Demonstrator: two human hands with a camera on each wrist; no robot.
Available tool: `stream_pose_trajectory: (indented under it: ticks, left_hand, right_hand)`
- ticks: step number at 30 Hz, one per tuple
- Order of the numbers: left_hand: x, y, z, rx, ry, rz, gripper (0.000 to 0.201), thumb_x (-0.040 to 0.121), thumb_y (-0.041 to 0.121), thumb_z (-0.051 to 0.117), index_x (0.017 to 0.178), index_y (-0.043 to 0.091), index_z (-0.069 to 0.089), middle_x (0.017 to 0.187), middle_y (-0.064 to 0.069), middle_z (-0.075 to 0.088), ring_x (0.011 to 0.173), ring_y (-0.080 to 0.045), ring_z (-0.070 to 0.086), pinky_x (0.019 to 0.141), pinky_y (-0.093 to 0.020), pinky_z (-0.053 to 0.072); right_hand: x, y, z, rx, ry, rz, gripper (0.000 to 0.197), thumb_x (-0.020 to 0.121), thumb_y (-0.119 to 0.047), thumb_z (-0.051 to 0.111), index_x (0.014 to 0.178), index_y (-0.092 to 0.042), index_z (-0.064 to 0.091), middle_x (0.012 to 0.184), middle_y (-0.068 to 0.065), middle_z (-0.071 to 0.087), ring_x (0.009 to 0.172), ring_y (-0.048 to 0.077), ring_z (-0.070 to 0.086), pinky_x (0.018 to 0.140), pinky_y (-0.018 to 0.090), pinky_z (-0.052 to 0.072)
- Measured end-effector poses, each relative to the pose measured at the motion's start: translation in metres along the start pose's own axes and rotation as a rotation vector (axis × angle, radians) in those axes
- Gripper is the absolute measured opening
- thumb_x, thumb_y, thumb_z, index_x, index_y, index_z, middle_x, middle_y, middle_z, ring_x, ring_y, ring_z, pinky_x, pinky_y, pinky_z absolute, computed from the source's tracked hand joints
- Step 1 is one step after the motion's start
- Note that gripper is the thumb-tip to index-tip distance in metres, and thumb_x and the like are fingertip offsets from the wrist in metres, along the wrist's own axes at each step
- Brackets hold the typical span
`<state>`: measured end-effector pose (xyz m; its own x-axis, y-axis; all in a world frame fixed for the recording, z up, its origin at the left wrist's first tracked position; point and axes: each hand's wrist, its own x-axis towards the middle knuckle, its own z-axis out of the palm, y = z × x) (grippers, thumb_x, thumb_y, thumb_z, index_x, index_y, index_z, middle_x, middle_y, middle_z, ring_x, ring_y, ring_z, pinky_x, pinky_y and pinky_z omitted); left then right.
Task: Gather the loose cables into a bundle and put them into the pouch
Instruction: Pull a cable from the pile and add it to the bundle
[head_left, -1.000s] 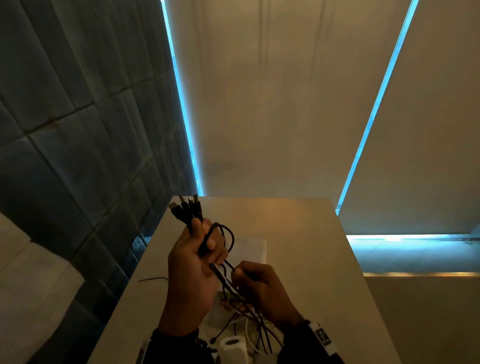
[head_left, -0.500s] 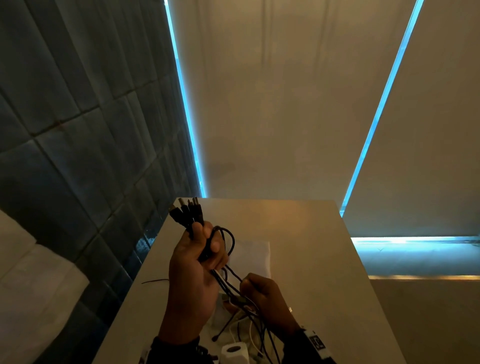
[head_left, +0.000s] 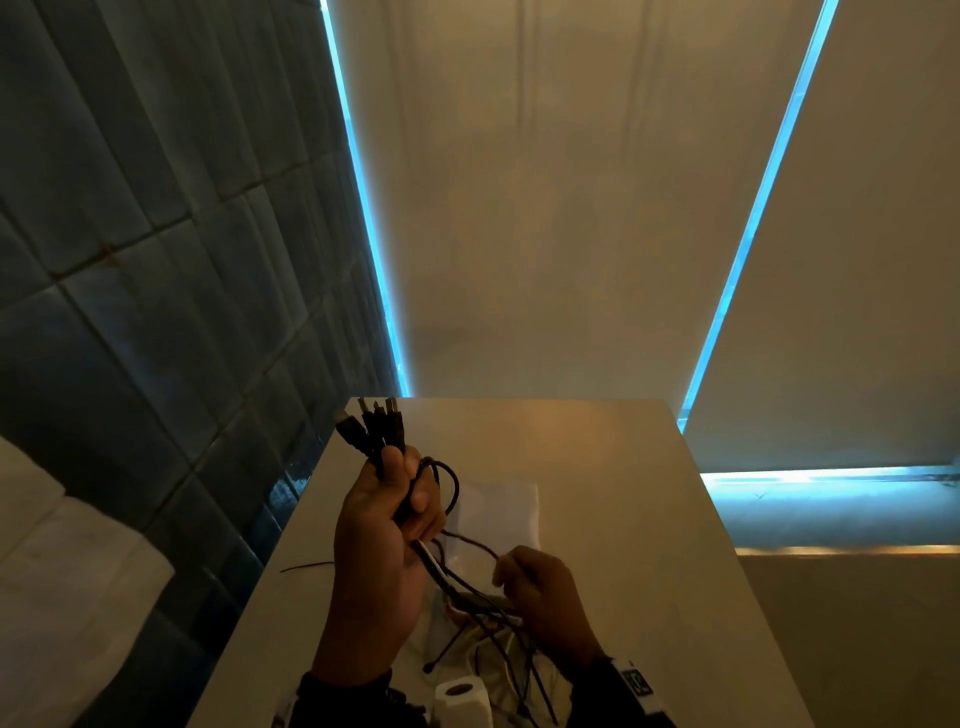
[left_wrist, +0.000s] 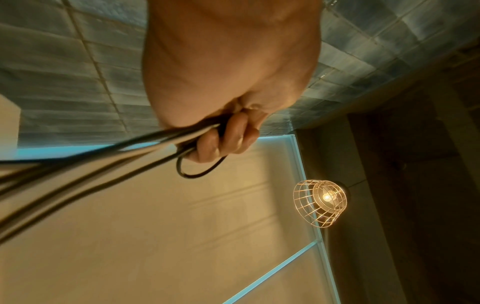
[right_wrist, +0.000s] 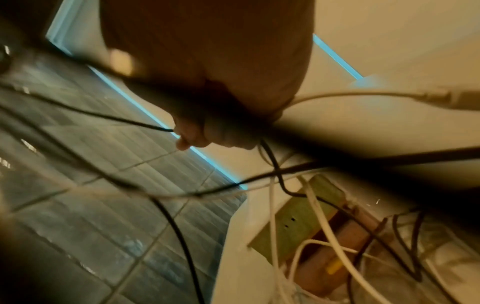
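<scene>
My left hand (head_left: 387, 525) is raised above the table and grips a bundle of black and white cables (head_left: 431, 564). Several connector plugs (head_left: 371, 428) stick up out of the fist, and a black loop (head_left: 449, 480) bulges to its right. In the left wrist view the fingers (left_wrist: 226, 139) curl round the cables (left_wrist: 109, 158). My right hand (head_left: 545, 597) sits lower right and pinches a thin dark cable (head_left: 475, 543) that trails from the bundle; the right wrist view shows the fingers (right_wrist: 205, 131) closed on cable strands (right_wrist: 130, 121). A white pouch (head_left: 498, 512) lies flat on the table behind the hands.
The light table (head_left: 613, 519) is narrow, with a tiled wall (head_left: 156, 260) along its left edge and blinds behind. Loose cable tails and a white roll (head_left: 460, 696) lie near the front edge. A thin stray wire (head_left: 306, 566) lies left. A caged lamp (left_wrist: 320, 202) hangs overhead.
The left hand has kept its raised grip on the bundle. The right hand has slid along the trailing cables, first down toward me and then up and to the right, now holding one thin strand.
</scene>
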<state>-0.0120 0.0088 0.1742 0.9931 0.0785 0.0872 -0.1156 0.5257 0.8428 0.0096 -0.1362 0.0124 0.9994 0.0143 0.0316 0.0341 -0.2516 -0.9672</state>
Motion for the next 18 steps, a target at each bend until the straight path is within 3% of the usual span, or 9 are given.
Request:
stream_pose_trajectory:
  ticks: [3, 7, 13, 18]
  left_hand:
    - [0.002, 0.0, 0.0, 0.085, 0.032, 0.0, 0.026, 0.087, 0.034, 0.042, 0.073, 0.012, 0.042, 0.054, 0.003, 0.037, 0.044, -0.008, 0.023, 0.045, -0.021, 0.023]
    - [0.005, -0.007, 0.001, 0.136, 0.094, -0.045, 0.027, 0.096, 0.028, 0.039, 0.075, 0.012, 0.043, 0.056, 0.001, 0.04, 0.044, -0.008, 0.027, 0.045, -0.021, 0.024]
    - [0.004, -0.015, 0.009, 0.229, 0.146, -0.099, 0.027, 0.101, 0.021, 0.036, 0.08, 0.01, 0.049, 0.056, 0.002, 0.06, 0.059, -0.017, 0.049, 0.06, -0.031, 0.038]
    - [0.002, -0.018, 0.012, 0.268, 0.126, -0.152, 0.028, 0.101, 0.025, 0.036, 0.087, 0.011, 0.055, 0.063, 0.002, 0.068, 0.058, -0.016, 0.059, 0.063, -0.032, 0.044]
  right_hand:
    - [0.001, -0.019, -0.012, 0.104, 0.103, -0.017, 0.025, 0.09, -0.015, 0.06, 0.066, -0.01, 0.065, 0.054, -0.004, 0.053, 0.05, 0.007, 0.044, 0.052, 0.022, 0.036]
    - [-0.002, -0.06, -0.023, 0.298, 0.146, -0.077, 0.023, 0.093, -0.016, 0.059, 0.073, -0.007, 0.064, 0.048, -0.008, 0.042, 0.044, 0.009, 0.033, 0.044, 0.021, 0.029]
    - [-0.016, -0.104, -0.021, 0.425, 0.074, -0.284, 0.019, 0.094, -0.011, 0.057, 0.078, -0.002, 0.063, 0.053, -0.003, 0.045, 0.047, 0.01, 0.036, 0.045, 0.02, 0.032]
    - [-0.022, -0.112, -0.014, 0.435, -0.037, -0.381, 0.02, 0.093, -0.007, 0.057, 0.075, -0.001, 0.063, 0.057, -0.005, 0.052, 0.052, 0.004, 0.043, 0.054, 0.015, 0.037]
